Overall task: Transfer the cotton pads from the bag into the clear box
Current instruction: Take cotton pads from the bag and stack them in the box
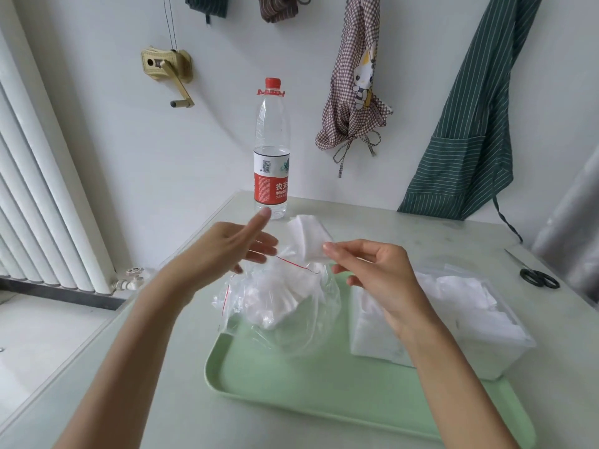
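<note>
Cotton pads (309,243), a small white stack, pinched between thumb and fingers (330,247) of the right hand (372,277), held in the air above the mouth of the bag (275,306). Left hand (227,251) hovering just left of the bag's mouth, fingers straight and spread, gripping nothing. Clear zip bag with a red seal line, slumped on the far left part of a pale green tray (324,380), more white pads bunched inside. Clear box (453,322) on the right side of the same tray, just beside the bag, already packed with white pads nearly to its rim. Tray resting on a light tabletop (129,367). Water bottle (271,150) with a red cap upright at the far edge, partly filled. Black-handled scissors (534,273) flat at the far right.
</note>
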The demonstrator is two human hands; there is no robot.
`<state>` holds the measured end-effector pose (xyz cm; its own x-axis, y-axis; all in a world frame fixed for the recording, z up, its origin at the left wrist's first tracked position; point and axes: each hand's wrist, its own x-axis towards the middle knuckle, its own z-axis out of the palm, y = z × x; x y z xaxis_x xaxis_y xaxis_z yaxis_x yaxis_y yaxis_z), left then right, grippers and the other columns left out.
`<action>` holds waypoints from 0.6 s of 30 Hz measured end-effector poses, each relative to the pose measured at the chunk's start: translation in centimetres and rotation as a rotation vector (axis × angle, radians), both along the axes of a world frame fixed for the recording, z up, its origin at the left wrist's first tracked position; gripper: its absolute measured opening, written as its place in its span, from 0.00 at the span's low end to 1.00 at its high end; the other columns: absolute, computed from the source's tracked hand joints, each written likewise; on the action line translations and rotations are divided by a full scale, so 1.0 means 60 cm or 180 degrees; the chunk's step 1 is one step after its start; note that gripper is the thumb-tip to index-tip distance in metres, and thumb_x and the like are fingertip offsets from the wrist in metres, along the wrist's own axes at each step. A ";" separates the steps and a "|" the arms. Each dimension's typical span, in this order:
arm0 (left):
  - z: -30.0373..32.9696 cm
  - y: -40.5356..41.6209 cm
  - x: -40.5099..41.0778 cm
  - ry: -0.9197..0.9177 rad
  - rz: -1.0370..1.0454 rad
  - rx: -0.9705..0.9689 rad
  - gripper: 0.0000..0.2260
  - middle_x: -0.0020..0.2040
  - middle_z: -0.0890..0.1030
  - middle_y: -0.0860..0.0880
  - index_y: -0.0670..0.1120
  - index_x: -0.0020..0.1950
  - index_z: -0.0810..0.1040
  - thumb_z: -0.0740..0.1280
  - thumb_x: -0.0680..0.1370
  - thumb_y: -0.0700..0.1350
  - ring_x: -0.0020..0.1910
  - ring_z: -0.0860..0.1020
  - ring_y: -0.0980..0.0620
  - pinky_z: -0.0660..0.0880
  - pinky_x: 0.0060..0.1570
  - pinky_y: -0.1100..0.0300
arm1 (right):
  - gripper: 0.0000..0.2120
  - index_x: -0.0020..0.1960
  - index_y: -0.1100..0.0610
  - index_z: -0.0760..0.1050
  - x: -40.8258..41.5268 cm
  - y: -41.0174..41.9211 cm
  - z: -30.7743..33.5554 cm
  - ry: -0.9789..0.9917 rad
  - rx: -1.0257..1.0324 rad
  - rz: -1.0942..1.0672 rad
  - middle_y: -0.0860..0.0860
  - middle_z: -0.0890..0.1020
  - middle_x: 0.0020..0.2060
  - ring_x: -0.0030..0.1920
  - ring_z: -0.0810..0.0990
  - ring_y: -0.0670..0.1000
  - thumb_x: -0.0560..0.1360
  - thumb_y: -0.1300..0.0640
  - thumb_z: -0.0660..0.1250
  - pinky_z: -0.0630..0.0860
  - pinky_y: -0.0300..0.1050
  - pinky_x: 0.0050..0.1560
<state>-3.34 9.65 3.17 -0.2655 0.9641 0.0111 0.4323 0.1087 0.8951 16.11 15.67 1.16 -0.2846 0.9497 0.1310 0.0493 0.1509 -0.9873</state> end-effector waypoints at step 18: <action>-0.016 0.084 0.143 -0.0175 -0.0662 0.0954 0.10 0.44 0.84 0.45 0.47 0.59 0.78 0.66 0.78 0.42 0.35 0.77 0.63 0.70 0.35 0.73 | 0.17 0.60 0.54 0.72 0.092 0.044 0.027 -0.0226 0.0215 -0.0051 0.46 0.83 0.33 0.34 0.78 0.43 0.73 0.60 0.71 0.78 0.41 0.49</action>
